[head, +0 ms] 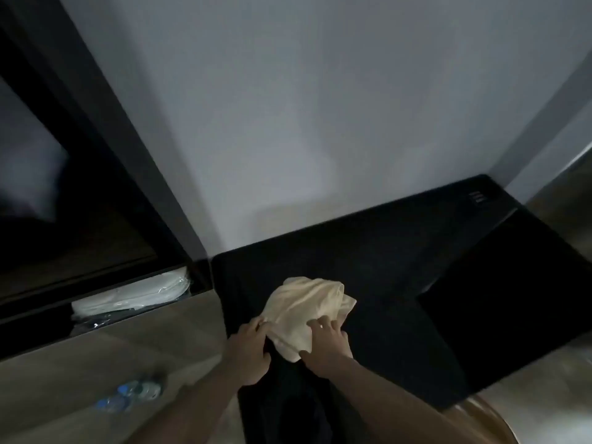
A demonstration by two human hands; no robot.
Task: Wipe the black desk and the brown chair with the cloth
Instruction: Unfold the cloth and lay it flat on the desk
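Note:
A crumpled cream cloth (304, 309) lies on the left part of the black desk (400, 251), which runs along the pale wall. My left hand (250, 350) pinches the cloth's near left edge with curled fingers. My right hand (326, 341) grips the cloth's near right part, fingers bent over the fabric. A curved piece of the brown chair (487, 421) shows at the bottom right, below the desk's front edge.
A dark wardrobe frame (105, 161) stands to the left, with plastic-wrapped white bedding (134, 296) on its low shelf. Water bottles with blue caps (128, 395) lie on the tan floor at the lower left. A small socket panel (476, 197) sits at the desk's far right.

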